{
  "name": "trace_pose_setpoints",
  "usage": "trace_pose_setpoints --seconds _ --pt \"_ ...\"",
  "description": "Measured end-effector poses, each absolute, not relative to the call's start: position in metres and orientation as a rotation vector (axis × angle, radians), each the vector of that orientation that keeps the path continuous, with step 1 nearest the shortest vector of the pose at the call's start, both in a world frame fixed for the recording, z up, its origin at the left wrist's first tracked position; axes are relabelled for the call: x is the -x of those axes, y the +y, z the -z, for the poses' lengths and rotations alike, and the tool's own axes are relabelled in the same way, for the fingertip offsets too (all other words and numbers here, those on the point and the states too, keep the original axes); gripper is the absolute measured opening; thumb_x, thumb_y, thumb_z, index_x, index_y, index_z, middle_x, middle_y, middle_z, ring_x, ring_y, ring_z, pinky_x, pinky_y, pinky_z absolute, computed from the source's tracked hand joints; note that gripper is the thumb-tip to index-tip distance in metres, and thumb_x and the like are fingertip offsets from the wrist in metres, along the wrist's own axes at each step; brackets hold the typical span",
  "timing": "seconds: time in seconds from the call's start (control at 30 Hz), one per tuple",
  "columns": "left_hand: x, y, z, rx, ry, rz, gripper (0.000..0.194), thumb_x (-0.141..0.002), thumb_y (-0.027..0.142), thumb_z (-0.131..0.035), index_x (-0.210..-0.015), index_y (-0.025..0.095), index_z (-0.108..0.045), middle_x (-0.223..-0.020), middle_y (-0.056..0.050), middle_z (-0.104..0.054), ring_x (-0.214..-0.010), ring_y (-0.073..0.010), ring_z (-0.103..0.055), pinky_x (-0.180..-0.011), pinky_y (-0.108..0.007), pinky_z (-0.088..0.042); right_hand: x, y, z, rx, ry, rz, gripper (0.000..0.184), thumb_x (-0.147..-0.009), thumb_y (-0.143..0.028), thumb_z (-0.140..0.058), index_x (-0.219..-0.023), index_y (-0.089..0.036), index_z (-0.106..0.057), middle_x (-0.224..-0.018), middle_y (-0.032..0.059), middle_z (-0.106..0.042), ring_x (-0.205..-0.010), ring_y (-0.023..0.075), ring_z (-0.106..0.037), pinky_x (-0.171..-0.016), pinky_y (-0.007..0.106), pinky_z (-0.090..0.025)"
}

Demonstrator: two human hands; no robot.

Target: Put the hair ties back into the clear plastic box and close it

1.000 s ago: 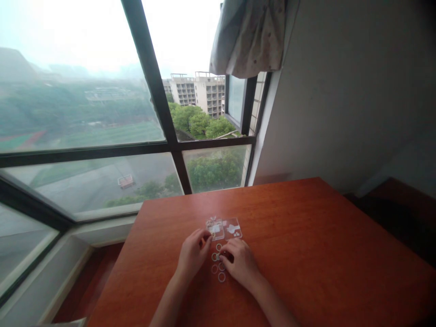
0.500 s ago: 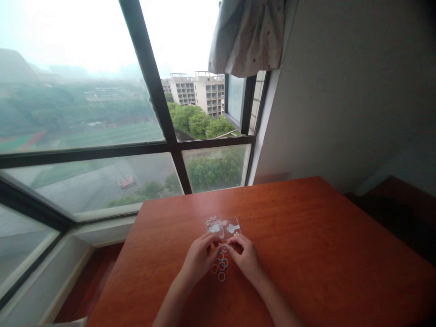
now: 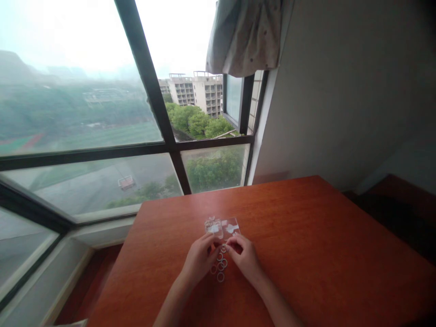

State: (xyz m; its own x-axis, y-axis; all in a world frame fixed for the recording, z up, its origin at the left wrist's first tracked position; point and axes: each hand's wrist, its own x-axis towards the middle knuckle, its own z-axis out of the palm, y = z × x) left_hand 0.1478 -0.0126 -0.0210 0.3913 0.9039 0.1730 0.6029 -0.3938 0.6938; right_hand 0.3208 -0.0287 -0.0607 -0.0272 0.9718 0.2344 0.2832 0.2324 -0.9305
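Observation:
Both of my hands meet over the middle of the table, fingertips pinched. My left hand [image 3: 200,255] and my right hand [image 3: 244,254] grip a small ring [image 3: 224,248] between them, one from each side. Below it, several more thin rings run toward me, among them a pale ring [image 3: 220,277] at the near end and a reddish-looking ring [image 3: 213,269] on the left. Some of them overlap; whether they are linked I cannot tell. Just beyond my fingers stands a clear plastic box [image 3: 214,228] with small pale pieces in it, beside its clear lid [image 3: 230,225].
The reddish-brown wooden table [image 3: 306,236] reaches up to the dark-framed window [image 3: 175,146]. A spotted curtain [image 3: 245,41] hangs above the open pane. To the right is a plain wall [image 3: 334,91].
The view has shifted very slightly. My hands stay almost in place, with the fingertips still pinched at the same ring.

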Motion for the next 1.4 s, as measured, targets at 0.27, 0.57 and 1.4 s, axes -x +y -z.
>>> trace_pose_setpoints --seconds 0.27,0.57,1.4 --pt "-0.149 -0.010 0.020 -2.104 1.371 -0.779 0.011 -0.084 0.021 -0.052 -0.078 0.019 -0.062 -0.073 0.000 -0.059 -0.064 -0.0123 -0.051 -0.062 -0.022 -0.038 -0.320 -0.028 0.062 1.266 -1.535 -0.783 0.011 -0.084 -0.025 -0.058 -0.075 -0.019 -0.063 -0.070 0.0001 -0.058 -0.063 0.0142 -0.052 -0.058 0.023 -0.039" --pt "-0.146 0.025 0.012 -2.091 1.657 -0.858 0.011 -0.082 0.023 -0.052 -0.076 0.019 -0.060 -0.075 0.000 -0.063 -0.067 -0.0134 -0.055 -0.064 -0.023 -0.038 -0.316 -0.032 0.061 1.514 -1.682 -0.452 0.009 -0.083 -0.016 -0.057 -0.077 -0.021 -0.062 -0.078 0.0021 -0.063 -0.077 0.0197 -0.055 -0.073 0.029 -0.039" --pt "-0.134 -0.004 0.016 -2.094 1.517 -0.834 0.016 -0.086 0.026 -0.049 -0.084 0.019 -0.063 -0.077 -0.001 -0.062 -0.065 -0.0133 -0.054 -0.063 -0.023 -0.042 -0.315 -0.032 0.060 1.600 -1.847 -0.378 0.007 -0.081 -0.017 -0.063 -0.079 -0.024 -0.065 -0.078 -0.0012 -0.065 -0.080 0.0176 -0.056 -0.073 0.028 -0.032"
